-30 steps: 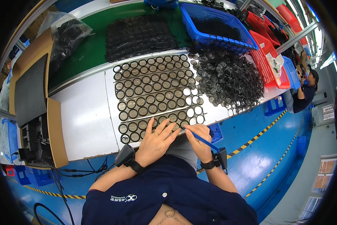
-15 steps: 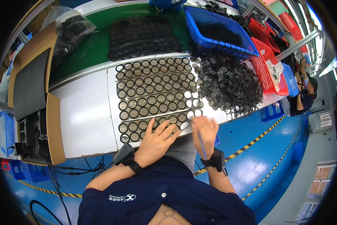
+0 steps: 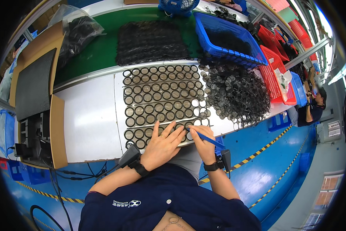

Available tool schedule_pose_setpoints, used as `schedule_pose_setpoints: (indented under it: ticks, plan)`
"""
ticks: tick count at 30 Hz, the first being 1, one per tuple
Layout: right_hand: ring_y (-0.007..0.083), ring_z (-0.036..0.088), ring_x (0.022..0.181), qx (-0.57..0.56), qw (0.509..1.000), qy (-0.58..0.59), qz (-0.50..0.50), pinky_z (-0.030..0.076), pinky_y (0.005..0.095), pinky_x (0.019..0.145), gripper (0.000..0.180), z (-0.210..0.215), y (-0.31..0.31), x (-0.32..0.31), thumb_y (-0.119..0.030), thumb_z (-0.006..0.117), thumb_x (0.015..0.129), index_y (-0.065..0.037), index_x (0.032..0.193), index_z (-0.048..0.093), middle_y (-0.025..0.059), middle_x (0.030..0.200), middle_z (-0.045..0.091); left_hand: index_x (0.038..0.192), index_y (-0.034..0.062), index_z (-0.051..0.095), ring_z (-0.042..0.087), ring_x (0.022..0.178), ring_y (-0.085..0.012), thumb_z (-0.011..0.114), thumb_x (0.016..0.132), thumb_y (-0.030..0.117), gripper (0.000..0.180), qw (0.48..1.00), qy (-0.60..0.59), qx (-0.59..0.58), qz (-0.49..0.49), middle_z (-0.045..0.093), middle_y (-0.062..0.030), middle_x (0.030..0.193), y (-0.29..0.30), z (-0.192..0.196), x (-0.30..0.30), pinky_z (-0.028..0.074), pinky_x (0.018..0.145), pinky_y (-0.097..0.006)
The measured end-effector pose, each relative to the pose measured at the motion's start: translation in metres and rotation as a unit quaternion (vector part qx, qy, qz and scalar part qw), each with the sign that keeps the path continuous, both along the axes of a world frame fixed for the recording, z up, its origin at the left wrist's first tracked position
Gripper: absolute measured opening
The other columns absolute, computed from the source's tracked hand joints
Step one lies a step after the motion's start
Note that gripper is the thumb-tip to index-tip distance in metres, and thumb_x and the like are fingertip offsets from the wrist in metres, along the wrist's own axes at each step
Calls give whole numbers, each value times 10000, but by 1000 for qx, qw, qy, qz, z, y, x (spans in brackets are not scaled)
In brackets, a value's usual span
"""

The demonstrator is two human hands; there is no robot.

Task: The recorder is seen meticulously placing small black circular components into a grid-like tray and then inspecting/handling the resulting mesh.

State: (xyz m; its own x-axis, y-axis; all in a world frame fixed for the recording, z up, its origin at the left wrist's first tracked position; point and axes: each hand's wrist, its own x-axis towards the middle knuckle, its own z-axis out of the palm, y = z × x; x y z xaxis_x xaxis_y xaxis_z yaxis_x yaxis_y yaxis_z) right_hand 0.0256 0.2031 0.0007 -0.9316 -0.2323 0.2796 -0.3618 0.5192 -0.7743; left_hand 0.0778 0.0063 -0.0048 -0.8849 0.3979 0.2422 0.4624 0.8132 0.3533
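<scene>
Several rows of black rings with grey-brown, translucent centres (image 3: 157,90) lie in strips on the white worktop. My left hand (image 3: 163,144) rests flat on the nearest strip, fingers spread and holding nothing. Just right of its fingertips, my right hand (image 3: 204,146) is closed around a slim blue tool (image 3: 216,143), whose exact kind I cannot make out. The tool slants, and its working tip is at the rings near the strip's right end. A few rings there show white centres. Dark loose round pieces (image 3: 238,90) are heaped to the right of the strips.
Behind the strips, a black mat-like layer (image 3: 151,42) lies on a green surface. A blue basket (image 3: 230,54) and a red basket (image 3: 271,82) stand at the back right. An open cardboard box (image 3: 57,131) is on the left. Another person (image 3: 314,106) sits far right.
My right hand has moved slightly left and down to the rings beside my left fingertips. The blue tool has swung from steep to slanting. My left hand stays on the strip.
</scene>
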Motion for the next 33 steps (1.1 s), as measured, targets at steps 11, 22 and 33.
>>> schedule_pose_setpoints:
  ticks: [11,22,33]
  plan:
    - [283,660,988,3,1000,15,0,453,394,929,149,0,1,1,-149,716,941,-59,1042,779,97,999,759,1450,120,547,397,1462,-284,738,885,298,623,1000,4,-1,3,517,-40,1494,1,-1,0,242,1172,-684]
    - [285,635,1165,216,941,261,-18,375,478,1057,244,-14,11,-21,-106,704,917,-62,1156,715,98,1151,714,1415,120,572,411,1449,-280,724,896,328,580,1000,22,-23,-1,524,-39,1487,1,2,-1,253,1161,-683]
    - [271,665,930,-76,997,-17,-1,507,369,843,183,0,-2,-43,-138,702,960,-29,1094,764,140,986,743,1422,99,562,389,1456,-307,665,953,394,563,998,48,11,49,511,-53,1508,1,-8,-16,256,1141,-690]
